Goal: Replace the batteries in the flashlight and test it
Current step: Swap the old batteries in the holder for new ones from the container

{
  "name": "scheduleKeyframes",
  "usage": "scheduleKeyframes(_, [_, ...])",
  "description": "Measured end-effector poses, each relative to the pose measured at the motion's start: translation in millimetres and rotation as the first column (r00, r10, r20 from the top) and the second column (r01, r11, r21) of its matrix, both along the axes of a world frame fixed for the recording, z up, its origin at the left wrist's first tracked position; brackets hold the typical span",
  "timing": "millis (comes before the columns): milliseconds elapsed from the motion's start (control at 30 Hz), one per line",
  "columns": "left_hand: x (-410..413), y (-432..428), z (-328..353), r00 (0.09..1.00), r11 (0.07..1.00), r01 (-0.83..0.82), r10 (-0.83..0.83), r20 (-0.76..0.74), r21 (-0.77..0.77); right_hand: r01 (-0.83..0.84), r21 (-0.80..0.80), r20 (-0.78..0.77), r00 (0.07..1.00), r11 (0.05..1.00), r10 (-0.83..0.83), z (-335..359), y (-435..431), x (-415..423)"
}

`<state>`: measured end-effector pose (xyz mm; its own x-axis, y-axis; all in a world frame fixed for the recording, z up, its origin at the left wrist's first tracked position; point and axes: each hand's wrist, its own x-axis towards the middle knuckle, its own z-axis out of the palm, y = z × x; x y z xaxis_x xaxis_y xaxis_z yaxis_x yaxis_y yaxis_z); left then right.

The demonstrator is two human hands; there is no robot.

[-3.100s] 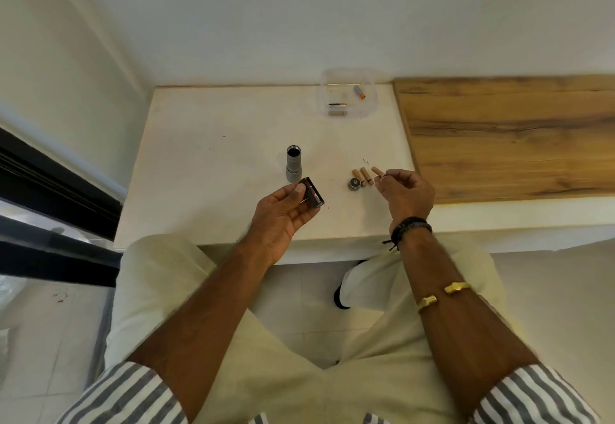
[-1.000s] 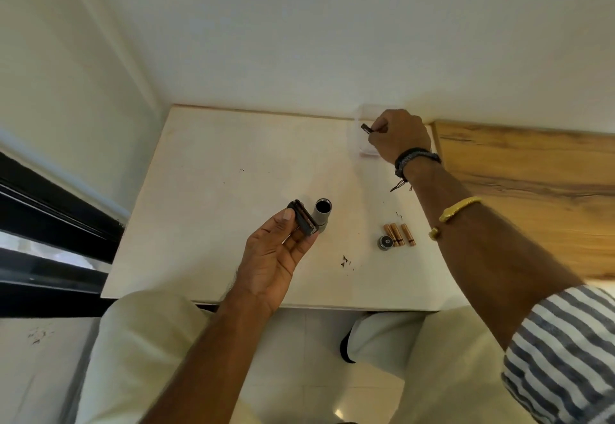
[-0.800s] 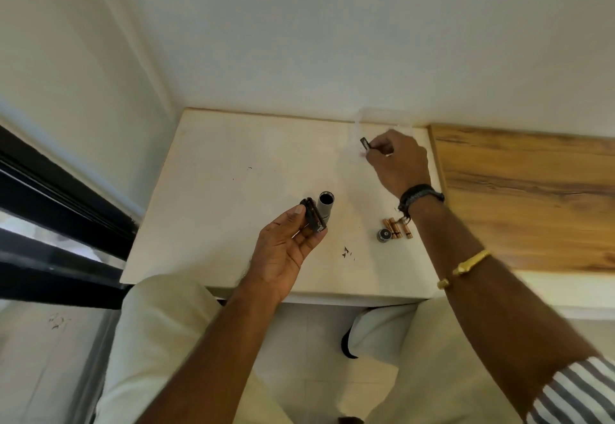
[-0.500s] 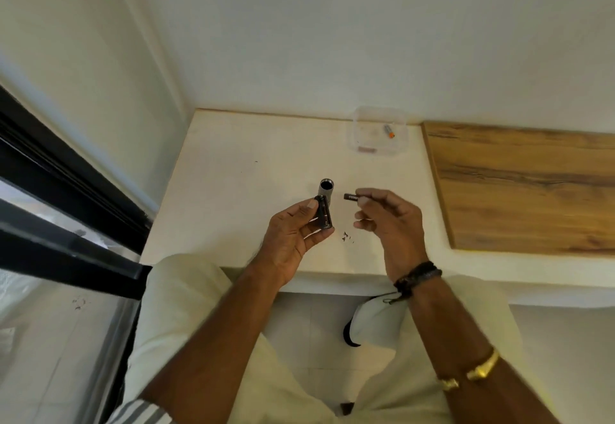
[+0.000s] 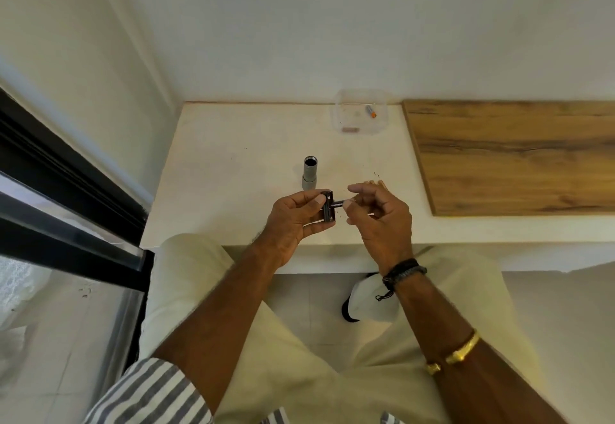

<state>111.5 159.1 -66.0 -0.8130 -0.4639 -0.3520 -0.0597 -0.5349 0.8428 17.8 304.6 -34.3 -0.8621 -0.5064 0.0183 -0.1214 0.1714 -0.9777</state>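
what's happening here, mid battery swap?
Yes. A person's left hand holds the black battery holder, and the right hand brings a dark battery up to its side, not yet seated. The grey flashlight body stands open-ended on the white table. A clear plastic box at the back still holds another battery. The flashlight is still apart, so testing hasn't begun.

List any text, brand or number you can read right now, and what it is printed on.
None can be read.
Dark slim battery pinched in the right hand: pale marks on its side, too blurred to read.
Black battery holder in the left hand: no legible marking.
Grey and orange battery in the clear plastic container: too small to read.
Grey metal flashlight tube: no lettering visible.
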Motion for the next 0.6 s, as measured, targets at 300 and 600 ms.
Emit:
scheduleKeyframes(300, [2.9,4.0,-0.5,0.996,0.993,0.089,-0.087,0.031,-0.079,0.051,0.039,-0.07,0.996,0.998,-0.048,-6.3,0.8,0.5])
scheduleKeyframes(600, [2.8,2.0,-2.4,0.998,0.989,0.055,-0.052,0.019,-0.134,-0.048,0.131,-0.14,0.988,0.99,0.066,-6.8,-6.0,2.7])
